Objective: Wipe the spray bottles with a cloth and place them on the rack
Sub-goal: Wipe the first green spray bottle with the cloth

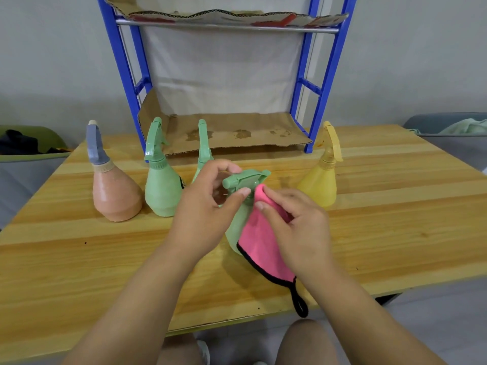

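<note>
Green spray bottle [238, 222]: left hand [203, 212] fingers clamp its head, right hand [297, 227] fingers pinch pink cloth [263, 248] against neck.

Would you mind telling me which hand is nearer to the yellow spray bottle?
Right. The right hand is just left of the yellow spray bottle; the left hand sits farther left.

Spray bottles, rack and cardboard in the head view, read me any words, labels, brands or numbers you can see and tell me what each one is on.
No text can be read.
Top cardboard sheet on the rack: red and dark print along the front edge, too blurred to read.
Green bottle standing second from the left: a dark mark on its right side, mostly hidden, unreadable.
Other bottles, pink cloth, table: no writing visible.
</note>
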The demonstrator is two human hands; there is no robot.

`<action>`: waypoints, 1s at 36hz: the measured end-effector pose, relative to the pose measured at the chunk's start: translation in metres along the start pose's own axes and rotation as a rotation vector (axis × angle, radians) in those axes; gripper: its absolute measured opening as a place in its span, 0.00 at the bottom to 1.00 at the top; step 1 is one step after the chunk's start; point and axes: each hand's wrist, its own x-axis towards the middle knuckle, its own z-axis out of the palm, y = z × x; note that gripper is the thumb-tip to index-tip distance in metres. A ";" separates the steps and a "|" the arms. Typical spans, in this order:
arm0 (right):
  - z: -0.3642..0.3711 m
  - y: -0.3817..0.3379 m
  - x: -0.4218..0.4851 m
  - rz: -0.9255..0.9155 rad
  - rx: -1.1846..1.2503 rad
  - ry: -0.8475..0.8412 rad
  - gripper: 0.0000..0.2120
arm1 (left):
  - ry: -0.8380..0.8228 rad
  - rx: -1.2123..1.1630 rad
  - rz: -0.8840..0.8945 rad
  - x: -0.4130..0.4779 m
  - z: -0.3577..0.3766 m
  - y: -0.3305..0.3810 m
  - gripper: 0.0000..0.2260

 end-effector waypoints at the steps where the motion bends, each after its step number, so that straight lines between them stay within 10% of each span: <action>1: 0.002 -0.001 0.000 0.003 -0.002 0.001 0.14 | 0.007 0.006 0.001 0.001 0.000 0.000 0.13; 13: -0.005 0.012 0.016 0.355 0.287 -0.213 0.07 | -0.062 -0.103 -0.018 0.007 -0.010 -0.001 0.15; 26: -0.007 0.008 0.001 0.279 0.350 -0.180 0.07 | 0.152 0.414 0.265 0.011 -0.012 -0.010 0.15; 36: 0.002 -0.009 -0.017 0.163 0.349 -0.126 0.12 | 0.015 0.255 0.229 -0.001 -0.015 0.000 0.12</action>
